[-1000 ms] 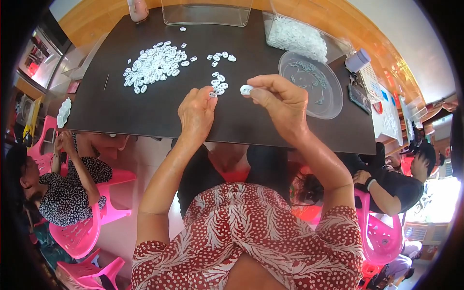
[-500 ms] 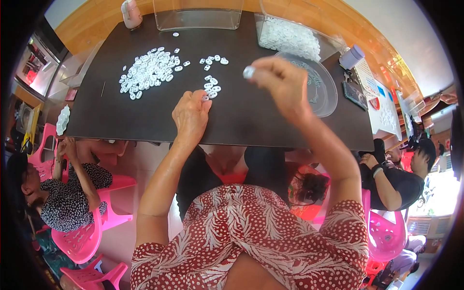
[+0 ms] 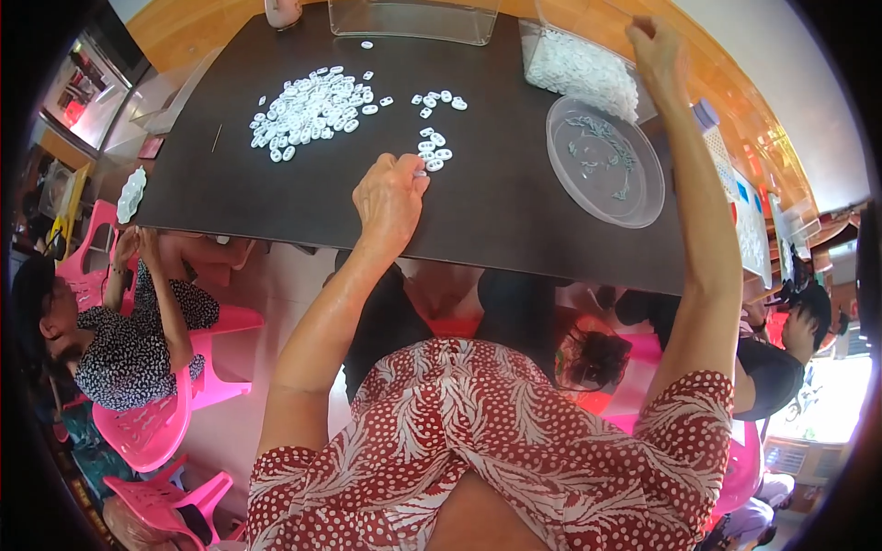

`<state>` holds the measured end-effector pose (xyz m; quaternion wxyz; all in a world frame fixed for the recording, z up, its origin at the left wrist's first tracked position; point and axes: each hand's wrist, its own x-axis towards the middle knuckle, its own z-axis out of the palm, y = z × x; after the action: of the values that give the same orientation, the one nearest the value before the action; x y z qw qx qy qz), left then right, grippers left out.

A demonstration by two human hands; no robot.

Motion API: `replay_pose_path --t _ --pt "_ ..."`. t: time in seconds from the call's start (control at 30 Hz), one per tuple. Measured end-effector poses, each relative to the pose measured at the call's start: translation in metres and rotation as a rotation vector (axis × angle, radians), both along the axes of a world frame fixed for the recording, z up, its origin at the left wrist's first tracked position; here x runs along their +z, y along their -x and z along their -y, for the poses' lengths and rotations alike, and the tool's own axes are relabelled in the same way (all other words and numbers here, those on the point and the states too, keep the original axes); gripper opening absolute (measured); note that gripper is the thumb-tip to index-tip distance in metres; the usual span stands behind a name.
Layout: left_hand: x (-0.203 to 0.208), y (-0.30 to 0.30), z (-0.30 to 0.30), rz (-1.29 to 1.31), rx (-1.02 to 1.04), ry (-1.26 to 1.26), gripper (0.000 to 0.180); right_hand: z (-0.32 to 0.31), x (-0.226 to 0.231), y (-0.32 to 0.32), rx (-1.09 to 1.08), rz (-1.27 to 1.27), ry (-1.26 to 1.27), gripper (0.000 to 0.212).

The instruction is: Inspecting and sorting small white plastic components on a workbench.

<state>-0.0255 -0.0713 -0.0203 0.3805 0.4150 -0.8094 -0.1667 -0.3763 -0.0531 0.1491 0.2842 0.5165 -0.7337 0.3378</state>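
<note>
"While the left hand (image 3: 390, 197) pinches a white piece (image 3: 421, 173) beside a small group (image 3: 439, 140) on the surface (image 3: 514, 216), where is the right hand (image 3: 660, 55)?"

"It is up near the heap of white bits (image 3: 581, 73). I can't tell if its grip has anything."

"How much is done?"

"I can't see any finished ones. The big pile (image 3: 317, 106) has many pieces, so I think lots is left."

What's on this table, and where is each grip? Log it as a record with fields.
Surface: dark table
Left grip: apparently closed on a whitish piece, beside the small cluster
Right grip: at the right end of the transparent box; hold unclear
Box contents: white bits, heaped
Large pile: white pieces, left of the small cluster
Round tray: clear, holds greenish-grey bits
People nearby: person at left, person at right
</note>
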Motion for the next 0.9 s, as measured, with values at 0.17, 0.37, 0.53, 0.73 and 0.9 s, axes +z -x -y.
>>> replay_pose_path --t 0.17,0.37,0.53,0.73,0.9 --pt "0.003 0.000 -0.004 -0.035 -0.081 0.012 0.017 -0.055 -0.063 -0.085 0.307 0.140 -0.099 0.015" --pt "0.004 0.002 -0.002 0.027 -0.059 0.125 0.010 -0.094 -0.095 -0.093 0.388 -0.018 -0.132 0.009" --pt "0.006 -0.001 -0.002 -0.009 -0.130 0.094 0.010 -0.116 -0.115 -0.054 0.210 0.307 -0.342 0.017" --pt "0.013 -0.005 -0.004 -0.015 -0.179 -0.122 0.015 -0.111 -0.136 -0.029 0.202 0.396 -0.390 0.017" --pt "0.017 -0.010 -0.011 -0.002 -0.188 -0.146 0.017 -0.080 -0.143 -0.027 0.150 0.081 -0.454 0.020"
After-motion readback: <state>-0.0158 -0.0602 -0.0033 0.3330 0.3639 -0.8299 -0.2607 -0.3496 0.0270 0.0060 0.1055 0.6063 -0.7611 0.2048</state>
